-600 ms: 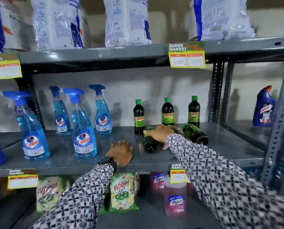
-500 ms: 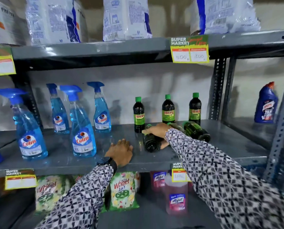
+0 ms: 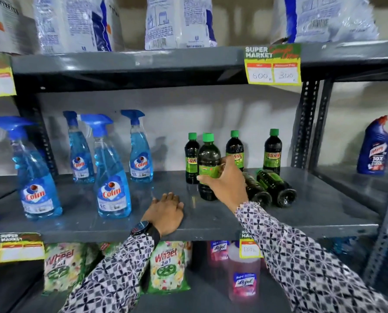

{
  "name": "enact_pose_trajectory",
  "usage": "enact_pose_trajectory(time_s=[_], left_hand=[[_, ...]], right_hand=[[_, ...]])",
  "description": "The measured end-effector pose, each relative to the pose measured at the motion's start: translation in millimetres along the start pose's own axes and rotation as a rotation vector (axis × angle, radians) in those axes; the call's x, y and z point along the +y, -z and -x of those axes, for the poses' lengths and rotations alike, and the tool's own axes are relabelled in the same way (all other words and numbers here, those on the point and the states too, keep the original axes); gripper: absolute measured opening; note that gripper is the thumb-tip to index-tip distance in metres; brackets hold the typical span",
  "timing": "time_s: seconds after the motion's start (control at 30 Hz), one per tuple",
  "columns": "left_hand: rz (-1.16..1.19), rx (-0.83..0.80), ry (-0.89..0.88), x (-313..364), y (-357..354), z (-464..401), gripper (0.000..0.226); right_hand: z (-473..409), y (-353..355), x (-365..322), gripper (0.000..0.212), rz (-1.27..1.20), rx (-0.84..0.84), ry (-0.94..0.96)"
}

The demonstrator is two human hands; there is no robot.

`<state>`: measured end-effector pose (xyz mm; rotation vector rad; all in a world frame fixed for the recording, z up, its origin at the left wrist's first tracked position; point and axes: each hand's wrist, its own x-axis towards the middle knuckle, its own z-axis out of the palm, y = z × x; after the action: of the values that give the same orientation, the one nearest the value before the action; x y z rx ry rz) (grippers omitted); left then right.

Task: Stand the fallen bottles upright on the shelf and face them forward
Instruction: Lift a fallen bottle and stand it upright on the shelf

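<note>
- Now one dark bottle (image 3: 208, 168) stands up; before, it lay flat.
- Left hand (image 3: 165, 213) rests open on the shelf (image 3: 211, 224).
- Right hand (image 3: 227, 179) grips that bottle, maybe turning its label forward.
- Two fallen bottles (image 3: 274, 188) beside it likely come next.

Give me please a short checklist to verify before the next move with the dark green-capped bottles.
1. The right hand grips the upright dark bottle with green cap: ok.
2. That bottle's base rests flat on the grey metal shelf: cannot tell.
3. Its green label faces forward: cannot tell, the fingers cover it.
4. All dark bottles stand: not ok, two fallen dark bottles lie beside the hand.
5. The left hand is clear of the bottles, flat on the shelf: ok.
</note>
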<state>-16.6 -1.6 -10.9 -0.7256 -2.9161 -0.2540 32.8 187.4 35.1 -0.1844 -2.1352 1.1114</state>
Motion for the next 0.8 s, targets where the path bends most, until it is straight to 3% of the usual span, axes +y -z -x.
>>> enact_pose_trajectory(time_s=[0.27,0.5,0.8], left_hand=[[0.043,-0.039,0.024,-3.5,-2.6,-1.4,0.060],[0.034,-0.052,0.027,-2.5,-0.7,-0.6,0.060],[0.037,-0.061,0.033,-2.8,-1.8,-1.6,0.060]], right_hand=[[15.4,-13.3,20.1,0.078,0.103,0.066,0.011],[9.6,-11.0,25.1,0.067,-0.181,-0.129,-0.017],[7.4,-18.3,28.2,0.090,-0.056,-0.133,0.005]])
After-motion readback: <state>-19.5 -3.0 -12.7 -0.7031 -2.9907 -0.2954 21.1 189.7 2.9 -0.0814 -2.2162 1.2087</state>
